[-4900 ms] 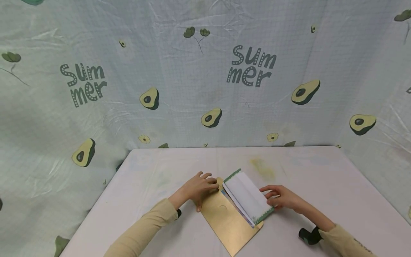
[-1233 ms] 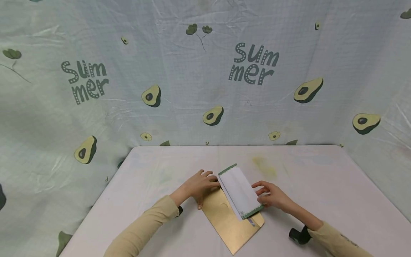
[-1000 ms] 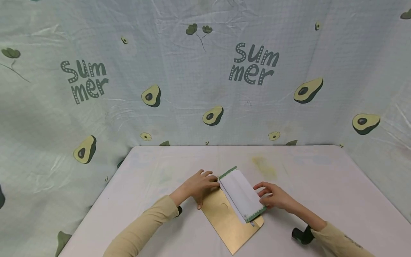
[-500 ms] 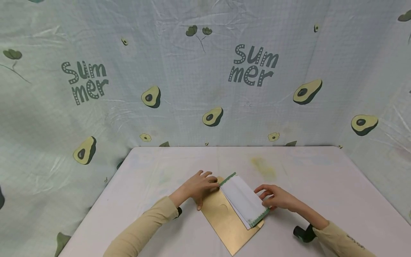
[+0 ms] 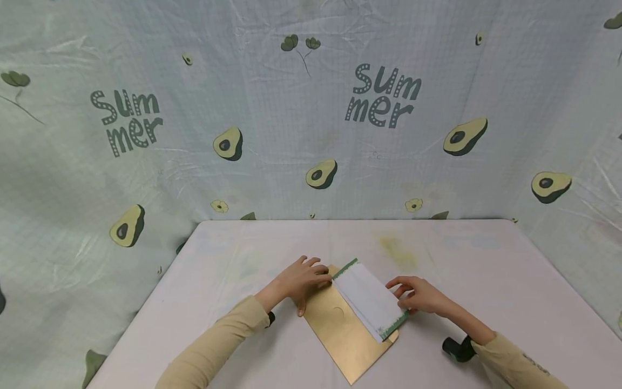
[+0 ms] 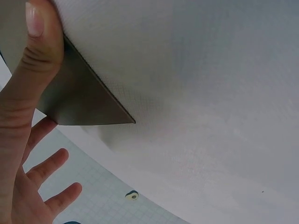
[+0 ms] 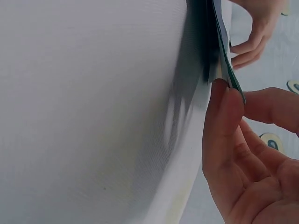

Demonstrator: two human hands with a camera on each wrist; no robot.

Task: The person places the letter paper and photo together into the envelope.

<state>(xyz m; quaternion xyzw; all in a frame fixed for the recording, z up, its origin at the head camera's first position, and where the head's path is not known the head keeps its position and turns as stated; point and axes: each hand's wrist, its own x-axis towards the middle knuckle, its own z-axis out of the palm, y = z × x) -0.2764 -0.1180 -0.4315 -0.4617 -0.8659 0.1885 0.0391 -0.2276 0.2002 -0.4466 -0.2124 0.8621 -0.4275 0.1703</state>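
In the head view, a gold envelope (image 5: 335, 329) lies slantwise near the front of the table. My left hand (image 5: 301, 282) grips it at its upper left edge; the left wrist view shows the thumb (image 6: 44, 42) along one face of the envelope (image 6: 86, 95). White sheets of paper with green-bordered ends (image 5: 371, 300) lie slanted over the envelope's right side. Their right edge is pinched by my right hand (image 5: 423, 296). Seen edge-on in the right wrist view, the sheets (image 7: 229, 70) sit between thumb and index finger. Whether any sheet is inside the envelope I cannot tell.
The pale tabletop (image 5: 257, 248) has a yellowish stain (image 5: 398, 253) toward the back. A cloth (image 5: 272, 108) printed with avocados hangs behind and at the sides. A black wrist camera (image 5: 459, 349) sits under the right forearm.
The sheets have shifted left over the envelope since the oldest frame, covering a bluish strip seen then. In the last second they have come slightly down and right. The left hand keeps its grip.
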